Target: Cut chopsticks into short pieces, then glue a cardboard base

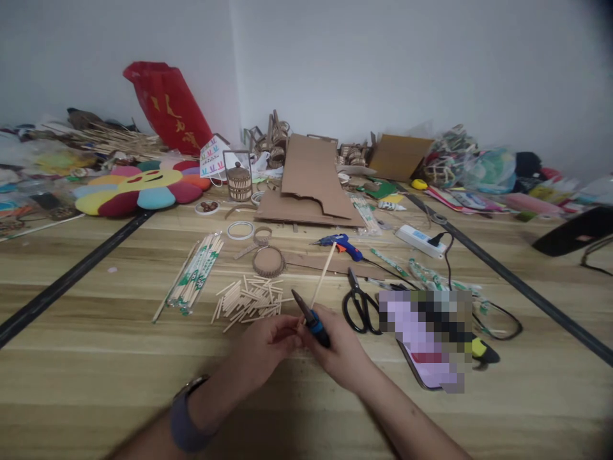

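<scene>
Close to the table's front edge, my right hand (338, 348) is closed around pliers (317, 327) with dark pointed jaws and blue-and-black handles. A slim wooden chopstick (324, 273) slants up and away behind the jaws. Its lower end disappears between my hands. My left hand (271, 345) meets the right one there, thumb and fingers pinched at that end; the exact grip is partly hidden. Just beyond the left hand lies a loose pile of short cut sticks (251, 300). Black-handled scissors (360, 303) rest right of my right hand.
Packed chopsticks (197, 273) lie left of the pile. Behind it are a round cardboard disc with a stick rim (268, 261) and a blue glue gun (341, 245). A power strip (420, 241), cardboard sheets (311, 169), a small wooden bucket (239, 183) and a flower cushion (143, 185) stand farther back.
</scene>
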{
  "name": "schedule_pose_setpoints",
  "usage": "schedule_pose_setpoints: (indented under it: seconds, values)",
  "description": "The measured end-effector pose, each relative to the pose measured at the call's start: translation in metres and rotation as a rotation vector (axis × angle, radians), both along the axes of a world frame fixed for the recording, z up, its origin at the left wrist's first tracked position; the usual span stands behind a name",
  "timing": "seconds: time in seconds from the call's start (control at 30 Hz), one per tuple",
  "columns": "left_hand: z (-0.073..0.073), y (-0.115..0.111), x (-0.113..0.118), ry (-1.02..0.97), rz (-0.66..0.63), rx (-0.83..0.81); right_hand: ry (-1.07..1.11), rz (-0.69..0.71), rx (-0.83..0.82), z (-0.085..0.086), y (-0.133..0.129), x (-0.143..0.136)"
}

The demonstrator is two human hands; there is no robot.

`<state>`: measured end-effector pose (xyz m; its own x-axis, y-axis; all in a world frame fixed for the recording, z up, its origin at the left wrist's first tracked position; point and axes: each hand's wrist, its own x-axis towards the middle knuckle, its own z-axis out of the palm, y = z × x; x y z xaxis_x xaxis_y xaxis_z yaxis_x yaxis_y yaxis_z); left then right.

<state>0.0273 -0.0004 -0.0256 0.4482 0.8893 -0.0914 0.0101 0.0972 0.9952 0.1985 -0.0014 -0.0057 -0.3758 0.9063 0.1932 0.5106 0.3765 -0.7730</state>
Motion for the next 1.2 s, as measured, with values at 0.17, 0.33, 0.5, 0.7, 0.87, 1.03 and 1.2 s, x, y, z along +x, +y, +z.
schedule_pose_setpoints:
  seconds: [0.17,0.33,0.5,0.7,0.87,1.03,1.2]
  values:
    - [0.002,0.000,0.001,-0.052,-0.044,-0.097,-0.031,0.002,0.033,0.000,-0.001,-0.001]
    - [0.005,-0.001,0.002,-0.097,-0.012,-0.185,0.020,0.033,0.029,0.000,0.001,0.003]
    - [0.006,0.002,-0.002,-0.334,0.127,-0.401,-0.046,0.046,0.073,-0.008,0.002,0.004]
    - [0.003,0.002,0.000,-0.389,0.210,-0.435,-0.131,-0.014,0.185,-0.016,0.001,0.001]
    - [0.002,-0.003,0.004,-0.379,0.211,-0.415,-0.123,0.006,0.189,-0.016,0.001,0.000]
    - [0.009,-0.001,-0.003,-0.261,0.199,-0.361,-0.026,0.058,0.066,0.001,0.000,0.004]
    - [0.024,0.009,-0.019,-0.051,0.220,-0.305,-0.079,0.065,-0.205,0.025,0.007,0.028]
